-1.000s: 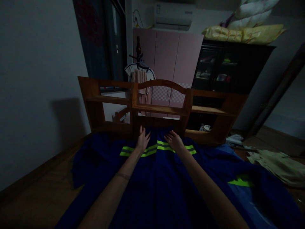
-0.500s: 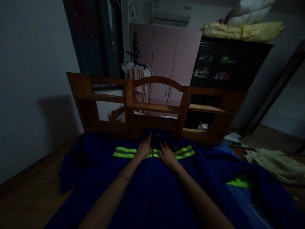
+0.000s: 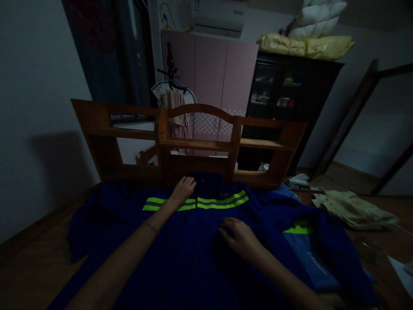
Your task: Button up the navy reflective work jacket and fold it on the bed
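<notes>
A dark blue work jacket [image 3: 174, 258] with yellow-green and grey reflective stripes is spread out, its collar [image 3: 209, 181] towards the wooden headboard. On its left chest side, just above the stripe and beside the collar, my left hand [image 3: 184, 189] rests on the cloth with fingers extended. My right hand [image 3: 240, 236] is over the right front, below the stripe, loosely curved with the thumb apart from the fingers and nothing visible in it. Whether it touches the cloth I cannot tell. One sleeve [image 3: 338, 249] stretches to the right over lighter blue fabric [image 3: 311, 260].
Behind the jacket stands the wooden headboard [image 3: 200, 146] with open shelves. Pale folded cloth [image 3: 351, 209] lies at the right. A pink wardrobe [image 3: 209, 73], a dark cabinet [image 3: 290, 94] and a coat stand with clothes [image 3: 176, 99] are farther back. The room is dim.
My right hand has left the chest stripe and come back towards me, its fingers more curved. My left hand stays near the collar, shifted slightly outward. The view has turned a little right.
</notes>
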Tool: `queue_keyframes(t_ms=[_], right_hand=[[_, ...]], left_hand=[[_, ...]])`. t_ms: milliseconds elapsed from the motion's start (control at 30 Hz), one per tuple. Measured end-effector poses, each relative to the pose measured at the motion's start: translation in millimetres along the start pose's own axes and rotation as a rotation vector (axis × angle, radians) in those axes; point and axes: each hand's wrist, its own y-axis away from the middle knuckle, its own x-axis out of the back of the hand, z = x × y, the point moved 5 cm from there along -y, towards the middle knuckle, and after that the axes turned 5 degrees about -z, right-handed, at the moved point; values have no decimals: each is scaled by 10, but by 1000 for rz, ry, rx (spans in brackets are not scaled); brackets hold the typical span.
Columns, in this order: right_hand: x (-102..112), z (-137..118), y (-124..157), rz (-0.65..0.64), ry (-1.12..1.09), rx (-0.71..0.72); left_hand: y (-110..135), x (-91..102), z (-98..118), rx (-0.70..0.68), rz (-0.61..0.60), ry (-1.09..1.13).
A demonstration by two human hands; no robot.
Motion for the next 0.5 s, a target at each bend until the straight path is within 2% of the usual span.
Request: queue_keyframes(t_ms=[133,233,300,367,500], right_hand=[[145,206,458,20,-10,-69],[343,444,736,93,15,-127],[594,629,893,181,42,-176],[935,849,1035,287,70,-233],[1666,1481,1353,510,184,-423]], left_hand=[[-226,-58,-5,9,-78,-70],[-305,-2,-80,19,-115,-88],[-338,88,-162,25,-130,-97],[-358,178,-261,28,-150,-121],[-284,183,-456,94,-282,-200]])
